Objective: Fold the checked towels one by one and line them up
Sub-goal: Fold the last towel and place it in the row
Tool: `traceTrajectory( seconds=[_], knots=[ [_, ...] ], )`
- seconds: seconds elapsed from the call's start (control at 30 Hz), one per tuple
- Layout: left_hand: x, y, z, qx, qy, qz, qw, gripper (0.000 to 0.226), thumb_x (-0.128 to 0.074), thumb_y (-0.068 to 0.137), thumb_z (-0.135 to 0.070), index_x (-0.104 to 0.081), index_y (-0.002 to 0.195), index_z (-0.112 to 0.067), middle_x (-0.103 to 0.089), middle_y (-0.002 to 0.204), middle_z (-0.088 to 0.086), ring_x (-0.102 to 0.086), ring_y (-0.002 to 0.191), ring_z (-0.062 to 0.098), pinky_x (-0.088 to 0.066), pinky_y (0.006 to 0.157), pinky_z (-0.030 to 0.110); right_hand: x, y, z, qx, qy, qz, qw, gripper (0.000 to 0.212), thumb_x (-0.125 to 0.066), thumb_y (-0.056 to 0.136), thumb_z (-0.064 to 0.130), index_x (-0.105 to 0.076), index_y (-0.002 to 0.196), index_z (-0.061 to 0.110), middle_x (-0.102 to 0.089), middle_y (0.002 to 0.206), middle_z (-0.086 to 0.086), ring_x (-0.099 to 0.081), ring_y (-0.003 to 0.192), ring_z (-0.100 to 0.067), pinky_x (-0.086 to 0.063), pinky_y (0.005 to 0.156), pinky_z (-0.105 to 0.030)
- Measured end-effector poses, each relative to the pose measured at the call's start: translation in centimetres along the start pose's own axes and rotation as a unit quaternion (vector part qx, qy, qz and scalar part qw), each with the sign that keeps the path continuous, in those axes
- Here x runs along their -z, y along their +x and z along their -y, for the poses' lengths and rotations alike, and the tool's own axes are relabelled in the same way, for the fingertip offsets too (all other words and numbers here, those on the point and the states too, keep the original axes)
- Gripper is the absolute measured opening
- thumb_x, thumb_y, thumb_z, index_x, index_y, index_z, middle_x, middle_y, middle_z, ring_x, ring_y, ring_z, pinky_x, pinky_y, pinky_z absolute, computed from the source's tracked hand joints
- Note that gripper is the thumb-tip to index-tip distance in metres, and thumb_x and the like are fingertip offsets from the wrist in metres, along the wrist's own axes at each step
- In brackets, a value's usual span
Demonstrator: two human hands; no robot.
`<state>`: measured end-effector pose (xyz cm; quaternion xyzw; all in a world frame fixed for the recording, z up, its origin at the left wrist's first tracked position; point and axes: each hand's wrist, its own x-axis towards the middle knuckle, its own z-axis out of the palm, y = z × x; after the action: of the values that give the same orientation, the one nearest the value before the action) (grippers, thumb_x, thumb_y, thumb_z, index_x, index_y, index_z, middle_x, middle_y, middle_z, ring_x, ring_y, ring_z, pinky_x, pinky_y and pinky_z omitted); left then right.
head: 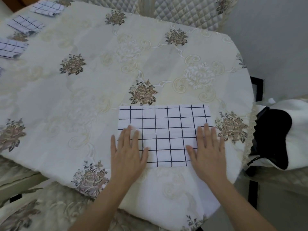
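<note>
Lying flat near the table's front edge, a white checked towel (164,135) with black grid lines is spread on the cream tablecloth (93,100), which is embroidered with brown roses. The left hand (127,152) rests palm-down on the towel's left edge and the right hand (207,152) on its right edge. Both have straight fingers and grip nothing.

Well apart, along the far left side of the table, three folded checked towels (25,25) lie in a line. A sliver of a fourth shows at the frame edge. Only tablecloth lies between them and the spread towel. Quilted chair backs (188,12) stand behind the table.

Just beside the table's right end sits a white cloth bag (298,130). Its mouth is dark, and I cannot tell what is inside.
</note>
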<state>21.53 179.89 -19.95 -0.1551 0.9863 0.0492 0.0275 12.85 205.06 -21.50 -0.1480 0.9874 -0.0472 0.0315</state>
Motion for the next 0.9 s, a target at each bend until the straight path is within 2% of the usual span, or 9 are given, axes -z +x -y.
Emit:
traceTrajectory(
  seconds=[0.17,0.3,0.4,0.5,0.57,0.6,0.67,0.8,0.9],
  knots=[
    [-2.1,0.7,-4.5,-0.095,-0.04,0.026,0.994,0.064,-0.029,0.102,-0.048,-0.016,0.159,-0.023,-0.004,0.168,0.001,-0.003,0.154,0.018,-0.021,0.121,0.052,-1.3,-0.4,6.4,0.072,0.044,0.016,0.996,0.067,-0.026,0.102,0.056,-0.021,0.158,0.02,-0.011,0.167,-0.003,-0.009,0.154,-0.024,-0.017,0.122,-0.051],
    [-2.2,0.0,-0.9,-0.061,-0.016,0.037,0.997,0.07,-0.018,0.101,-0.06,0.0,0.16,-0.027,0.008,0.167,-0.003,0.008,0.154,0.015,-0.008,0.124,0.047,-1.5,-0.6,2.2,0.043,0.004,0.016,0.999,0.078,-0.02,0.099,0.066,-0.009,0.16,0.02,-0.004,0.168,-0.001,-0.002,0.154,-0.021,-0.013,0.124,-0.048],
    [-1.8,-0.5,1.9,-0.034,-0.011,0.032,0.999,0.072,-0.013,0.1,-0.062,0.001,0.16,-0.024,0.008,0.167,-0.004,0.008,0.153,0.014,-0.005,0.123,0.046,-0.8,-0.7,-0.7,0.015,0.011,0.023,1.0,0.081,-0.015,0.098,0.068,-0.009,0.16,0.017,-0.004,0.168,-0.002,-0.002,0.154,-0.021,-0.017,0.122,-0.051],
    [-0.8,-0.1,2.5,-0.032,0.01,0.029,0.999,0.069,-0.024,0.1,-0.058,-0.025,0.157,-0.019,-0.019,0.165,0.002,-0.018,0.152,0.02,-0.009,0.122,0.052,-0.5,-0.6,-1.3,0.014,0.006,0.037,0.999,0.083,-0.012,0.098,0.069,-0.015,0.159,0.012,-0.008,0.167,-0.004,-0.004,0.154,-0.023,-0.018,0.121,-0.054],
    [0.2,1.6,1.4,-0.023,0.0,-0.009,1.0,0.059,-0.034,0.096,-0.051,-0.05,0.14,-0.016,-0.044,0.15,0.006,-0.042,0.138,0.026,-0.02,0.119,0.056,-0.3,0.1,-0.3,0.002,0.019,0.021,1.0,0.082,-0.015,0.099,0.066,-0.022,0.157,0.009,-0.014,0.166,-0.007,-0.007,0.154,-0.025,-0.016,0.122,-0.053],
    [0.7,2.7,0.6,-0.022,-0.015,-0.032,0.999,0.054,-0.037,0.095,-0.049,-0.053,0.135,-0.016,-0.047,0.146,0.007,-0.044,0.135,0.027,-0.023,0.118,0.055,-0.2,0.7,0.7,0.005,0.031,0.007,0.999,0.08,-0.019,0.1,0.064,-0.025,0.156,0.008,-0.016,0.166,-0.008,-0.009,0.154,-0.026,-0.014,0.122,-0.053],
    [0.9,5.2,-1.4,-0.046,-0.046,-0.046,0.997,0.057,-0.037,0.096,-0.047,-0.046,0.143,-0.016,-0.038,0.156,0.009,-0.035,0.143,0.025,-0.023,0.119,0.053,0.0,2.7,3.2,0.035,0.05,-0.016,0.998,0.076,-0.024,0.101,0.061,-0.023,0.157,0.009,-0.017,0.165,-0.008,-0.009,0.154,-0.027,-0.013,0.123,-0.051],
    [-1.3,8.2,-2.8,-0.105,-0.027,0.027,0.994,0.068,-0.015,0.101,-0.058,-0.007,0.16,-0.024,0.003,0.168,-0.001,0.006,0.154,0.016,-0.012,0.124,0.048,-0.6,6.9,5.9,0.079,0.058,0.015,0.995,0.077,-0.017,0.1,0.065,-0.016,0.159,0.016,-0.009,0.167,-0.003,-0.003,0.154,-0.023,-0.011,0.124,-0.049],
    [-1.9,8.4,-0.4,-0.099,-0.005,0.034,0.995,0.069,-0.012,0.101,-0.062,0.002,0.159,-0.027,0.01,0.167,-0.004,0.013,0.152,0.013,-0.007,0.125,0.046,-1.1,8.1,2.7,0.056,0.019,0.03,0.998,0.082,-0.007,0.097,0.069,-0.006,0.16,0.017,0.0,0.168,0.0,0.002,0.154,-0.021,-0.008,0.124,-0.047]
  ],
)
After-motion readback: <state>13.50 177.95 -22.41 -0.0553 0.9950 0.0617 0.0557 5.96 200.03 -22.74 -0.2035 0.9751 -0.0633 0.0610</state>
